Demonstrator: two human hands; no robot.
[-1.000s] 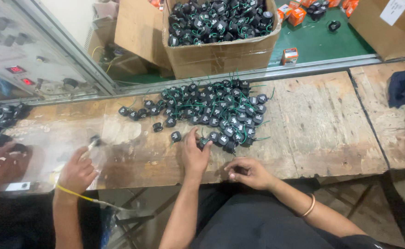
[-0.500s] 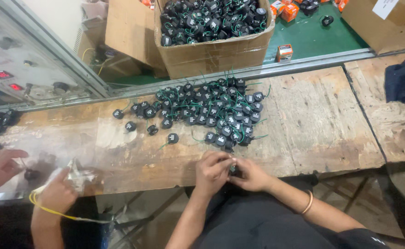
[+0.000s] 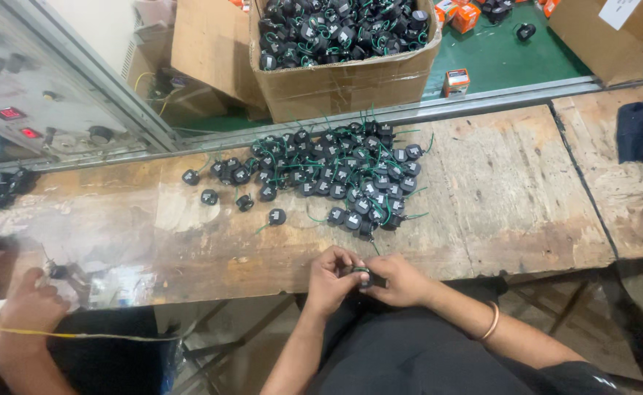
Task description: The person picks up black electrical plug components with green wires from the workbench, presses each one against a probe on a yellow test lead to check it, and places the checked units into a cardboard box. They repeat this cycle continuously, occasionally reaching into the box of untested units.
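Hands met at the bench edge: the left hand (image 3: pixel 330 278), which a second ago was out at the pile (image 3: pixel 336 175), had come back, and both it and the right hand (image 3: pixel 402 279) were pinched on one black coil (image 3: pixel 369 276). That piece left the heap for close handwork. A co-worker's hand (image 3: pixel 25 311) worked farther left.

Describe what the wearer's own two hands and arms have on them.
Both forearms are bare, with no sleeves and no gloves. The left hand has nothing on it or its wrist. The right hand is bare too, but its wrist carries one thin, copper-coloured bangle. No rings or watch can be made out.
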